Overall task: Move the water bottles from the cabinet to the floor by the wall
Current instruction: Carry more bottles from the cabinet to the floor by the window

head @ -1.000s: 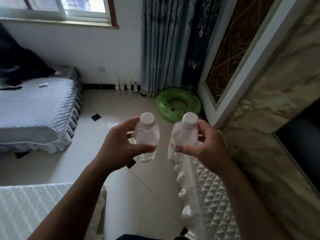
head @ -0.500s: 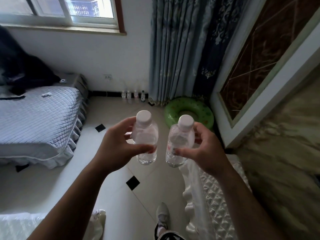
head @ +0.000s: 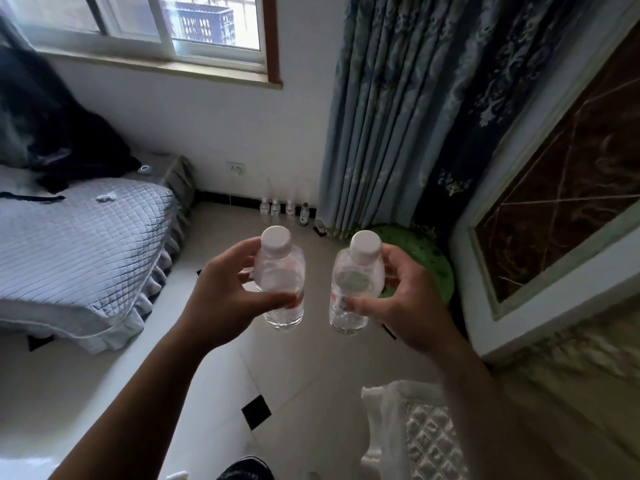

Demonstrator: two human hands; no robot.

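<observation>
Labels were too blurred to read. Left hand (head: 221, 303) gripped one water bottle (head: 281, 271), right hand (head: 410, 306) a second bottle (head: 355, 289), both above the floor (head: 207, 393); four further bottles (head: 284, 208) stood against the wall (head: 214, 133).

Dim room; daylight from window (head: 180, 26) upper left; wide-angle bending at edges; slight motion blur lower right.

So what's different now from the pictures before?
The person has walked nearer the wall: the row of bottles on the floor there and the green swim ring look closer, and the white quilted cover slid down the view. Nothing was picked up or let go. The left hand still holds the left bottle, the right hand the right bottle, both upright, same grip.
</observation>
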